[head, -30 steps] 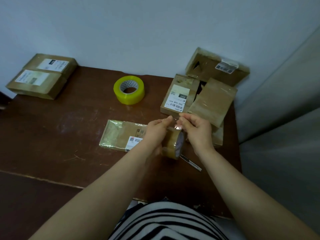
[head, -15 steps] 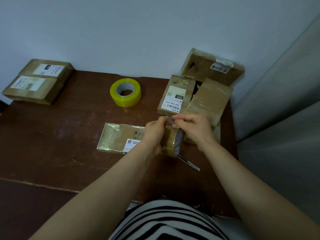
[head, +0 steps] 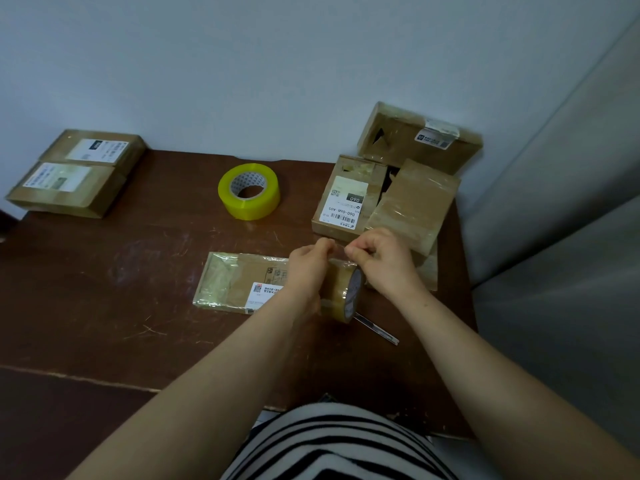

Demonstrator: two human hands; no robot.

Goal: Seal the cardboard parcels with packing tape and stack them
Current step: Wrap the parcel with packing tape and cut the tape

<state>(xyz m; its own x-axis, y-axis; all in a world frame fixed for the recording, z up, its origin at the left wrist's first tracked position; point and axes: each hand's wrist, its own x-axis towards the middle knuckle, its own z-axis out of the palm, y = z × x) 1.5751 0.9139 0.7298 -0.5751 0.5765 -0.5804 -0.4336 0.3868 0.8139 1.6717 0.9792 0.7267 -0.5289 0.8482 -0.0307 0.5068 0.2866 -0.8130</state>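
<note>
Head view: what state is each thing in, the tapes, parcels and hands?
brown tape roll, on edge, gripped by left hand.
right hand, pinching the roll's top, seemingly its loose end.
yellow tape roll, flat on table, untouched.
flat parcel, lying taped behind the hands.
right parcels, piled unevenly.
left parcels, lying label-up at the corner.
</note>
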